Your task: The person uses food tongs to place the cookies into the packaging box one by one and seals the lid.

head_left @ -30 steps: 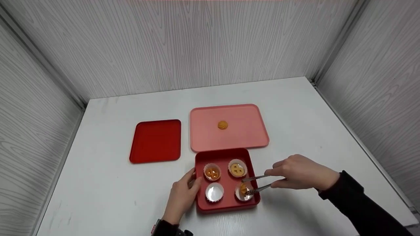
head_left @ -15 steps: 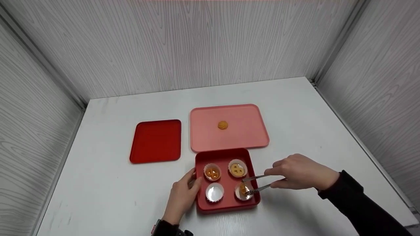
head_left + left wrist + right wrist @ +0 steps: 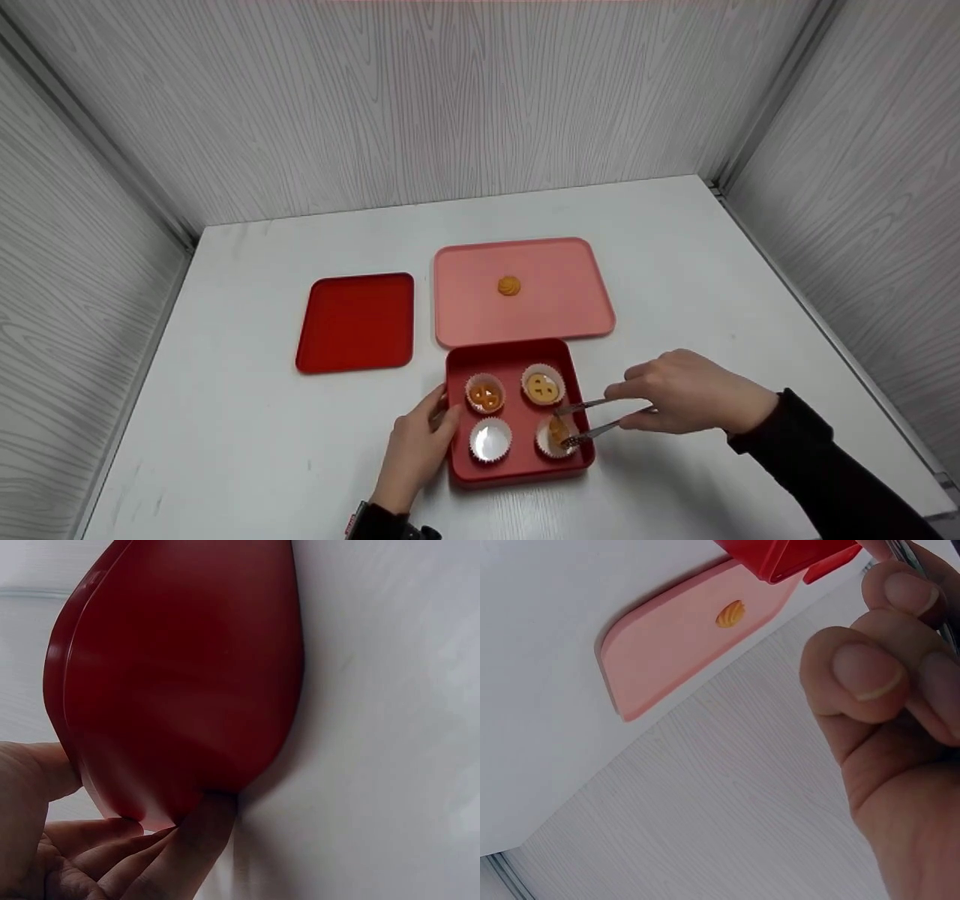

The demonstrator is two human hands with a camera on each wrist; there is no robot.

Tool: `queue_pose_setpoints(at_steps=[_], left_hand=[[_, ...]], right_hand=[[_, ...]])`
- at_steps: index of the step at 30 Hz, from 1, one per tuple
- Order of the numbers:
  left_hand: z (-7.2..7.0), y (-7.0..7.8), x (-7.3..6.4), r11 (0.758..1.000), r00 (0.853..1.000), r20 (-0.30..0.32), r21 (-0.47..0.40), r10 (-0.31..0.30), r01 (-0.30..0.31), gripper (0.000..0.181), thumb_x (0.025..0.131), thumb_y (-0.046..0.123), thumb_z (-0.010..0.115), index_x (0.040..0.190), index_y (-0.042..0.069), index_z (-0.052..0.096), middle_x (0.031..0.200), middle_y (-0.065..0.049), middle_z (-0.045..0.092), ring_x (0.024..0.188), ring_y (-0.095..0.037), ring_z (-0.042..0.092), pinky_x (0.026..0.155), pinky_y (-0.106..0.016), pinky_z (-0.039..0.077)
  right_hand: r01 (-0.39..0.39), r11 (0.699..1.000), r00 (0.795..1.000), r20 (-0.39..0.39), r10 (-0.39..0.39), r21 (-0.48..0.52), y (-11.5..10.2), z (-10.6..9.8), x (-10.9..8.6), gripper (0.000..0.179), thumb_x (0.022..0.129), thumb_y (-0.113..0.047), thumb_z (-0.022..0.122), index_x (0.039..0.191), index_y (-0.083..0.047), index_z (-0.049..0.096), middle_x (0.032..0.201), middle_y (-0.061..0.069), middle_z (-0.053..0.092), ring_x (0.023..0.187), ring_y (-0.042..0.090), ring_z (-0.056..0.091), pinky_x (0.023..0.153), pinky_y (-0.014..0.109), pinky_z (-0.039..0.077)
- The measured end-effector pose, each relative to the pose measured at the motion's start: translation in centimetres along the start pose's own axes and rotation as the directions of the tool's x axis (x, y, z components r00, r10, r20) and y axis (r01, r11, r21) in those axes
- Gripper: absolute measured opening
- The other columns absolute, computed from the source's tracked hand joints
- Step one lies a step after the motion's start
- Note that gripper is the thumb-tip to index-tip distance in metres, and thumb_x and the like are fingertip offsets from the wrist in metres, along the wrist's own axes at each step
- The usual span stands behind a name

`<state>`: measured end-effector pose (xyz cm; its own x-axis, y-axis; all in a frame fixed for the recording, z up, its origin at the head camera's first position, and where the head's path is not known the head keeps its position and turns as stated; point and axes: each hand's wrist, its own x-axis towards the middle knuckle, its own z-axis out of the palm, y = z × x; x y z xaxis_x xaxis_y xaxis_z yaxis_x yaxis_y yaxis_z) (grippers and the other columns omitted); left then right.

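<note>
Right hand (image 3: 686,391) nearer: my fingers pinch tongs (image 3: 602,430), tips flanking the cookie (image 3: 557,431) to their left, long axis roughly up-down, in the lower-right paper cup (image 3: 544,445) of the red box (image 3: 519,474). My left hand (image 3: 420,441) grips the box.

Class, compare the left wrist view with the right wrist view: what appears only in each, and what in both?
Only the left wrist view shows the left hand, holding the side of the red box.

Only the right wrist view shows the right hand with part of the metal tongs, the pink tray with its swirled cookie, and a bit of the red tray.

Both show part of the red box and the white table.
</note>
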<state>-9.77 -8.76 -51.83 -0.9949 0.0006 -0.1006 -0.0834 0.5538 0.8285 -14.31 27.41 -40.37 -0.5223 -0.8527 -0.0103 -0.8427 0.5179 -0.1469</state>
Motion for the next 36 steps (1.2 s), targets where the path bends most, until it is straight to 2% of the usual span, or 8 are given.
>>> queue_pose_setpoints(at_steps=[6,13,20,23,26,30,32,36], left_hand=[[-0.08,0.25,0.04,1.000,1.000,0.006,0.007,-0.016,0.016,0.054,0.102,0.034,0.062,0.149,0.008,0.053,0.135,-0.013,0.067,0.130,-0.031,0.060,0.110,-0.052,0.046],[-0.01,0.06,0.05,1.000,1.000,-0.010,0.013,0.013,-0.013,0.053,0.102,0.034,0.062,0.147,0.007,0.055,0.134,-0.013,0.067,0.129,-0.032,0.061,0.109,-0.052,0.046],[0.00,0.00,0.05,1.000,1.000,-0.001,0.009,0.007,-0.007,0.055,0.102,0.036,0.062,0.148,0.006,0.054,0.135,-0.014,0.067,0.128,-0.032,0.061,0.109,-0.052,0.046],[-0.04,0.03,0.04,1.000,1.000,0.008,0.004,0.005,-0.005,0.056,0.102,0.037,0.061,0.148,0.005,0.053,0.135,-0.015,0.067,0.127,-0.032,0.063,0.109,-0.052,0.047],[-0.10,0.08,0.01,1.000,1.000,0.012,0.004,0.004,-0.004,0.057,0.102,0.038,0.061,0.148,0.005,0.053,0.135,-0.016,0.067,0.126,-0.032,0.063,0.109,-0.052,0.046],[-0.11,0.12,0.01,1.000,1.000,0.013,0.001,-0.004,0.004,0.058,0.102,0.039,0.061,0.149,0.005,0.053,0.135,-0.015,0.067,0.127,-0.032,0.062,0.110,-0.052,0.046],[-0.09,0.13,0.03,1.000,1.000,0.017,-0.002,-0.014,0.014,0.058,0.102,0.039,0.061,0.149,0.006,0.053,0.136,-0.015,0.066,0.128,-0.032,0.061,0.110,-0.051,0.046],[-0.08,0.14,0.10,1.000,0.999,0.023,-0.005,-0.028,0.028,0.058,0.102,0.039,0.062,0.149,0.006,0.053,0.137,-0.014,0.065,0.130,-0.031,0.060,0.111,-0.051,0.045]], right_hand=[[-0.009,1.000,1.000,-0.019,0.009,-0.020,0.09,-0.01,-0.11,0.028,0.084,-0.031,0.084,0.109,-0.021,0.076,0.072,-0.012,0.061,0.054,-0.005,0.044,0.048,0.019,0.039],[-0.028,1.000,1.000,0.010,0.028,-0.006,-0.04,-0.34,-0.15,0.033,0.085,-0.031,0.083,0.115,-0.017,0.077,0.075,-0.010,0.062,0.055,-0.003,0.044,0.051,0.023,0.043],[-0.039,0.998,0.999,0.021,0.038,0.049,0.18,-0.58,-0.19,0.034,0.089,-0.038,0.079,0.116,-0.017,0.078,0.077,-0.009,0.064,0.057,-0.003,0.045,0.054,0.025,0.047],[-0.030,0.997,1.000,-0.007,0.030,0.067,0.23,-0.48,-0.18,0.029,0.095,-0.040,0.073,0.112,-0.018,0.079,0.075,-0.010,0.063,0.058,-0.003,0.048,0.054,0.024,0.047],[0.012,0.999,0.998,-0.067,-0.009,0.043,0.25,-0.25,-0.11,0.018,0.098,-0.032,0.069,0.106,-0.019,0.079,0.072,-0.011,0.060,0.058,-0.004,0.050,0.053,0.022,0.046],[0.068,0.998,0.987,-0.146,-0.068,-0.002,0.24,-0.15,0.00,0.008,0.095,-0.022,0.073,0.101,-0.018,0.078,0.070,-0.010,0.059,0.057,-0.002,0.052,0.051,0.019,0.044],[0.070,0.998,0.985,-0.160,-0.069,-0.004,0.25,-0.25,-0.01,0.011,0.095,-0.025,0.074,0.102,-0.017,0.078,0.071,-0.009,0.061,0.057,-0.001,0.053,0.051,0.019,0.045],[0.042,0.999,0.985,-0.169,-0.039,0.016,0.45,-0.54,-0.19,0.031,0.091,-0.043,0.075,0.107,-0.016,0.078,0.074,-0.008,0.063,0.057,0.000,0.052,0.054,0.021,0.048]])
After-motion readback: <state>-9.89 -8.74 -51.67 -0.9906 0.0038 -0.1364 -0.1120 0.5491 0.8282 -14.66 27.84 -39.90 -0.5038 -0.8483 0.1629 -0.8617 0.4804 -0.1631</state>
